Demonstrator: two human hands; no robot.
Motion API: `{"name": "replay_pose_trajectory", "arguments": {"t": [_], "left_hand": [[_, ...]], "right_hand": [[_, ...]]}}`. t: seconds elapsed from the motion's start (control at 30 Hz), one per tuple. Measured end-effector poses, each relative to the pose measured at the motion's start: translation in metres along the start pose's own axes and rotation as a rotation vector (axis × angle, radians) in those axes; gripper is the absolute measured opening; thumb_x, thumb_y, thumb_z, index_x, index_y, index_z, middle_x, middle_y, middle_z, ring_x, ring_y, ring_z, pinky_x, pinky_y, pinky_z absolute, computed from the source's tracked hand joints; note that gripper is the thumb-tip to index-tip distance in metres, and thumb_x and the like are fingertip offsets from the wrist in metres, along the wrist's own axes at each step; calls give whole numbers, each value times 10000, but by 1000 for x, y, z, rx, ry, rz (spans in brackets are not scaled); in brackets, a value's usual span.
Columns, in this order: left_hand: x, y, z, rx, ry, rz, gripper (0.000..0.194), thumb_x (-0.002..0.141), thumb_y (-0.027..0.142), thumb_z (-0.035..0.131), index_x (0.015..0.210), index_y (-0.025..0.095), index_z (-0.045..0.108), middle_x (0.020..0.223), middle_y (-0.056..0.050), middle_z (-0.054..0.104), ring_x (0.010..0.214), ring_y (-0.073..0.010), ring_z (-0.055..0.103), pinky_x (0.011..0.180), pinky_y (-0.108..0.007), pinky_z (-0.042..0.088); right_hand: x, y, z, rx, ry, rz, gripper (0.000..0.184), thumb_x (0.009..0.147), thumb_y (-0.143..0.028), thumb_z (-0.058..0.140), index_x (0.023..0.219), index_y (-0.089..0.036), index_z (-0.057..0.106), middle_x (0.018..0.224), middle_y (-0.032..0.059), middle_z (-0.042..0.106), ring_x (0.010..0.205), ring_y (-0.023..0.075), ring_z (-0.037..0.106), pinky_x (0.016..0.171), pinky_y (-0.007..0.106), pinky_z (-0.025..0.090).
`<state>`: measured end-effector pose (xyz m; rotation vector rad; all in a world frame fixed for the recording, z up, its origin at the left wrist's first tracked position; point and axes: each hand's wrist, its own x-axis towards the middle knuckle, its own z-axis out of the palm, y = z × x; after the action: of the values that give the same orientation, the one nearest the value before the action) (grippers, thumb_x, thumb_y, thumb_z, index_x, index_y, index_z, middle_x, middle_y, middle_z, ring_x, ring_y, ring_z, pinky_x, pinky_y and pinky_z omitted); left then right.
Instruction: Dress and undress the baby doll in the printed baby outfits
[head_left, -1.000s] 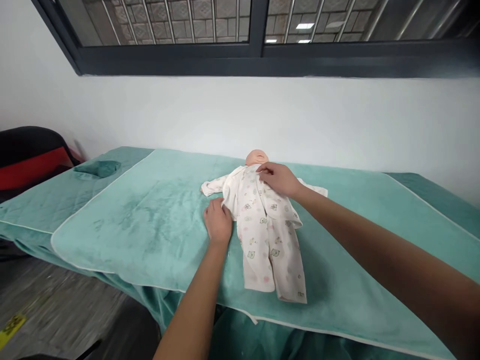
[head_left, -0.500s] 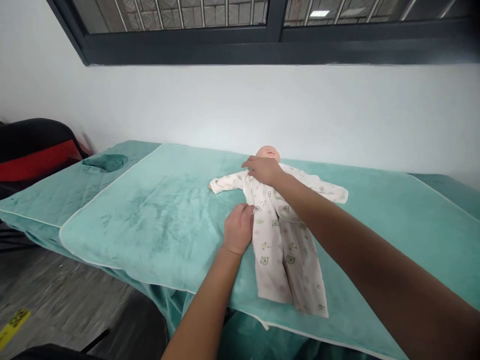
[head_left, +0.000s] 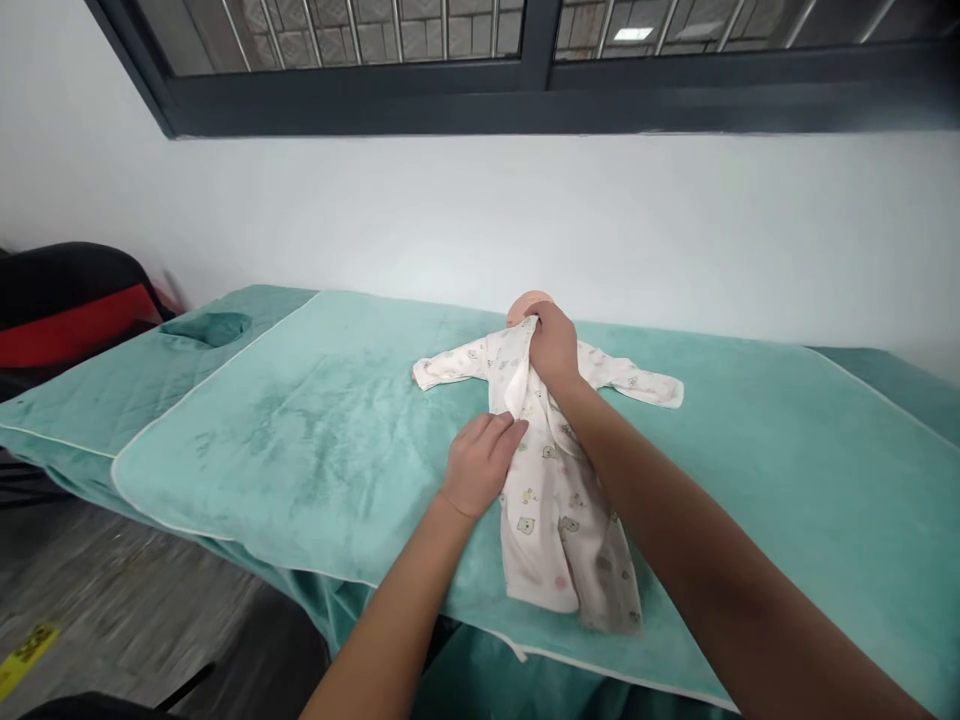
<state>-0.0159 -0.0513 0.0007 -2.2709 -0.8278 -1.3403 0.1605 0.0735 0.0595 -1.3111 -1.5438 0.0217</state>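
A baby doll (head_left: 525, 303) lies on its back on a teal towel (head_left: 300, 430), dressed in a white printed romper (head_left: 551, 500) with both sleeves spread out. My right hand (head_left: 553, 345) is closed on the romper's front flap at the collar, just below the doll's head. Lower down, my left hand (head_left: 480, 462) pinches the same flap's edge at the doll's waist, lifting the cloth a little. The doll's face is partly hidden behind my right hand.
The towel covers a bed with a teal sheet (head_left: 90, 390) that has a face hole (head_left: 206, 327) at the left end. A black and red chair (head_left: 67, 300) stands at far left. A white wall and dark window frame (head_left: 525, 95) rise behind the bed.
My right hand moved up to the collar and closed on the flap. My left hand shifted slightly right and pinched the flap's edge, which now stands raised off the doll's chest.
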Motion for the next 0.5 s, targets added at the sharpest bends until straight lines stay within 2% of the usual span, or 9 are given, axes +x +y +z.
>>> {"name": "replay_pose_trajectory", "arguments": {"t": [0.07,0.13,0.23,0.3,0.33,0.4,0.47,0.5], "left_hand": [[14,5,-8,-12,-43,37,211,938,83,504,1110,179,580,998,-65,700,838,-181,601,730,-312,482],[29,13,-16,0,-153,57,250,921,52,486,1110,188,577,980,-49,693,816,-181,574,694,-317,451],[44,28,-25,1,-429,98,339,866,9,478,1126,200,580,979,-49,679,825,-194,558,662,-341,412],[46,32,-26,-87,-541,95,352,857,20,487,1135,211,587,993,-48,682,869,-206,567,692,-357,420],[45,31,-25,-175,-542,52,326,876,44,483,1131,217,593,997,-44,688,894,-205,578,723,-359,437],[40,20,-21,-380,-453,-140,257,943,114,441,1111,226,601,1000,-37,695,922,-189,605,786,-345,475],[33,-3,-15,-479,-305,-403,249,980,164,390,1078,229,609,1023,-40,693,943,-174,627,828,-324,504],[29,-19,-12,-447,-245,-516,248,979,176,390,1073,230,614,1050,-48,688,971,-182,630,849,-329,511]], "right_hand": [[1,-1,-4,43,73,60,271,849,-187,382,939,-198,637,1035,71,706,957,231,628,917,380,464],[4,-2,-11,58,90,95,277,836,-190,397,923,-201,660,1016,61,724,938,224,641,912,368,474],[8,3,-28,15,17,43,284,818,-186,434,915,-207,701,1049,58,741,974,236,652,932,376,475],[7,12,-39,-56,-44,21,293,809,-183,456,919,-210,725,1061,63,751,1006,260,660,952,409,469],[5,18,-43,-84,-65,31,297,806,-183,462,920,-210,734,1056,66,756,1012,270,664,960,426,466],[-5,31,-51,-87,-54,83,311,803,-179,461,925,-207,745,1041,69,763,1006,273,672,962,442,469],[-18,44,-55,-29,53,150,327,805,-179,452,947,-201,746,1038,70,762,996,259,677,950,429,481],[-25,50,-57,8,128,183,332,813,-186,448,964,-201,744,1043,70,758,994,250,676,941,420,487]]}}
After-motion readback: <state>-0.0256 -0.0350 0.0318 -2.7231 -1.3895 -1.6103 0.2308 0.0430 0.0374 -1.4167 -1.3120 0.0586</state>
